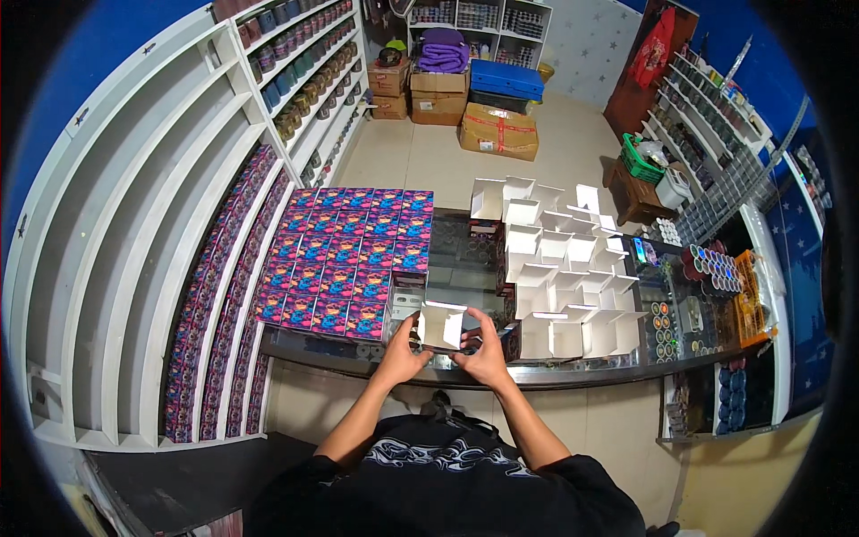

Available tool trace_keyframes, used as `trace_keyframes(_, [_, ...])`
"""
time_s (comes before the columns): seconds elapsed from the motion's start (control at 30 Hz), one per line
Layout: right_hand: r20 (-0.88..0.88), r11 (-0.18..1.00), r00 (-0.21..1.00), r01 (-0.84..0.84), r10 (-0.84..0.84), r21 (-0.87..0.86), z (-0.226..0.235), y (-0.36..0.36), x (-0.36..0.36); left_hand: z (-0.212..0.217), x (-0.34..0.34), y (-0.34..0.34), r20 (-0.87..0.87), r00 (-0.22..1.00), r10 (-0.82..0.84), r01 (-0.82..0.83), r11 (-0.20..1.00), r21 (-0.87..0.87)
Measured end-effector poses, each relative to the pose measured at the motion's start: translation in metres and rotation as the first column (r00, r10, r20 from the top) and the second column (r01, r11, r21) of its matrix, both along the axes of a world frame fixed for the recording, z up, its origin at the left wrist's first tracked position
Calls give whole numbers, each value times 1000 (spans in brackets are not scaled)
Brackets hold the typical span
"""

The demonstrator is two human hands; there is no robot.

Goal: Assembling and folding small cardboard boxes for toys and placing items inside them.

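We are partway through folding a small white box (443,325), held up just above the near edge of the glass tabletop (465,268). Our left hand (400,349) closes its grip on the box's left side, thumb raised along the wall; our right hand (486,351) closes on the right side and underside, fingers curled beneath. The top flaps look open, so we judge that the carton is being squared up and its closing has not yet been done.

The next move, as we read it, calls for tucking a flap while the other hand steadies the walls, with light pressure so the thin card does not crease. After that it would need a spot among its fellows.

Both forearms come up from the lower edge and converge at the box, wrists bent slightly inward, elbows close to the body.

To the right stands a cluster of open white boxes (564,268), flaps up, packed close together. To the left lies a tight block of colourful boxes (349,259), pink and blue, stacked in rows. More of the same fill the lower white shelves (134,268) at far left. Round tins (716,268) sit at the right end.
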State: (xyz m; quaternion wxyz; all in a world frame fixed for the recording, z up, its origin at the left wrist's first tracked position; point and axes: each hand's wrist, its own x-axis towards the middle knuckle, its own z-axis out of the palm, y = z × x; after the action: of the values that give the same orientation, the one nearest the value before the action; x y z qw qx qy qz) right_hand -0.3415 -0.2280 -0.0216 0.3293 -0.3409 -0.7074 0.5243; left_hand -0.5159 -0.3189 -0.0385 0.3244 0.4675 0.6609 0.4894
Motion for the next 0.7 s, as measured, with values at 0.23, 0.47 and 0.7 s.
trace_keyframes(0.23, [124,970,989,-51,82,-237,-15,12,0,-7,-12,8,10,997,-79,80,994,-75])
trace_keyframes(0.47, [85,955,989,-92,121,-283,-48,16,5,-8,-20,9,33,989,-144,147,978,-147])
trace_keyframes(0.7, [2,968,1000,-22,24,-250,3,2,6,11,-16,1,141,976,-169,175,984,-38])
